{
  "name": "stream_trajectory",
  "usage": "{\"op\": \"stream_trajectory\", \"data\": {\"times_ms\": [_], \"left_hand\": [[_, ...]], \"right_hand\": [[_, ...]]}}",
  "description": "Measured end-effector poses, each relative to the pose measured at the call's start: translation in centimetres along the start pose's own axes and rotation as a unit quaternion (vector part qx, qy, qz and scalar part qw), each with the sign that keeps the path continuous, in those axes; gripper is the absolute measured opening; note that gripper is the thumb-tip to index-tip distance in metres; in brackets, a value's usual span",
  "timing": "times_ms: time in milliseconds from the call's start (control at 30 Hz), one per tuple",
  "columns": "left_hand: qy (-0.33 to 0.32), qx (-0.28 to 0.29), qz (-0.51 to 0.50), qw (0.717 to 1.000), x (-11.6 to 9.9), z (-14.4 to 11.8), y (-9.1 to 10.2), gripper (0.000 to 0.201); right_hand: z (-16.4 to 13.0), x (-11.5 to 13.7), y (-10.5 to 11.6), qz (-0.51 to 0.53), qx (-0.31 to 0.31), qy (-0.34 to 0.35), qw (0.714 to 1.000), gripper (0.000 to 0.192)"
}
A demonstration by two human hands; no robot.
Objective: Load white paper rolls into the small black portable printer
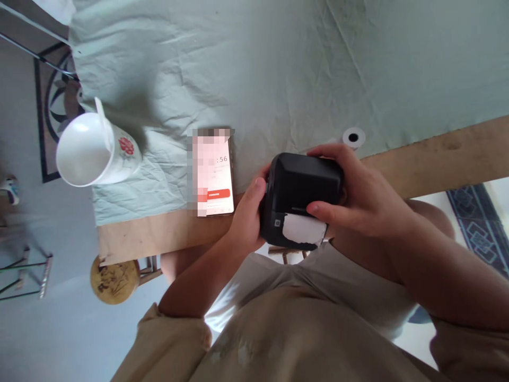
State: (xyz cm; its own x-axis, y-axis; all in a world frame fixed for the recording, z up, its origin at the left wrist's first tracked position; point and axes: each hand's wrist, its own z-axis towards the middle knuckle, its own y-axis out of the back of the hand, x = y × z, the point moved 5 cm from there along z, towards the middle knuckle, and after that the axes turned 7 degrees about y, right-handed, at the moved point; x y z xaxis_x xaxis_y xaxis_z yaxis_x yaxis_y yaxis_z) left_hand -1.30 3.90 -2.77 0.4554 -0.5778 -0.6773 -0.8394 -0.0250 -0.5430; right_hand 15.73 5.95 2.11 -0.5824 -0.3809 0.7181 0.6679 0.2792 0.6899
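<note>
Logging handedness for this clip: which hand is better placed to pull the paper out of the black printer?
Probably the right hand: its fingers already lie beside the paper, while the left hand braces the printer.

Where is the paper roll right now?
In the head view the paper roll lies on the green cloth, right of centre, close beyond the right hand that grips the black printer, near the table's wooden edge.
</note>
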Motion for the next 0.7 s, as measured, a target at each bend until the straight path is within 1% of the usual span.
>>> {"op": "stream_trajectory", "data": {"times_ms": [67, 133, 233, 300, 367, 433, 467, 500, 567, 633, 700], "left_hand": [[-0.021, -0.025, -0.003, 0.999, -0.2, 0.1, 0.2, 0.051], [-0.032, -0.038, 0.003, 0.999, -0.2, 0.1, 0.2, 0.044], [-0.027, -0.060, 0.005, 0.998, -0.3, 0.1, 0.3, 0.046], [-0.001, -0.076, -0.005, 0.997, -0.3, 0.0, 0.2, 0.048], [0.039, -0.088, -0.019, 0.995, -0.2, -0.2, 0.0, 0.045], [0.076, -0.091, -0.038, 0.992, 0.0, -0.2, -0.1, 0.042], [0.083, -0.093, -0.048, 0.991, 0.0, -0.3, -0.1, 0.040], [0.081, -0.097, -0.057, 0.990, 0.0, -0.3, 0.0, 0.038], [0.055, -0.111, -0.067, 0.990, 0.0, -0.3, 0.3, 0.030], [0.030, -0.132, -0.071, 0.988, -0.1, -0.4, 0.7, 0.025], [0.032, -0.147, -0.077, 0.986, 0.0, -0.5, 1.0, 0.025]], "right_hand": [[-0.2, -0.2, -0.1, -0.019, 0.006, 0.003, 1.000, 0.074], [-0.4, -0.3, -0.2, -0.029, 0.006, 0.011, 0.999, 0.073], [-0.4, 0.1, -0.1, -0.040, -0.016, 0.041, 0.998, 0.072], [-0.4, 0.4, 0.2, -0.050, -0.048, 0.055, 0.996, 0.068], [-0.5, 0.8, 0.6, -0.044, -0.089, 0.073, 0.992, 0.061], [-0.6, 1.3, 0.9, -0.020, -0.118, 0.114, 0.986, 0.056], [-0.7, 1.5, 0.9, -0.013, -0.122, 0.138, 0.983, 0.055], [-0.8, 1.7, 0.9, -0.010, -0.122, 0.161, 0.979, 0.055], [-0.8, 2.0, 0.9, -0.012, -0.115, 0.189, 0.975, 0.055], [-0.8, 2.1, 0.8, -0.011, -0.111, 0.199, 0.974, 0.059], [-0.6, 2.2, 0.9, 0.002, -0.111, 0.205, 0.972, 0.064]]}}
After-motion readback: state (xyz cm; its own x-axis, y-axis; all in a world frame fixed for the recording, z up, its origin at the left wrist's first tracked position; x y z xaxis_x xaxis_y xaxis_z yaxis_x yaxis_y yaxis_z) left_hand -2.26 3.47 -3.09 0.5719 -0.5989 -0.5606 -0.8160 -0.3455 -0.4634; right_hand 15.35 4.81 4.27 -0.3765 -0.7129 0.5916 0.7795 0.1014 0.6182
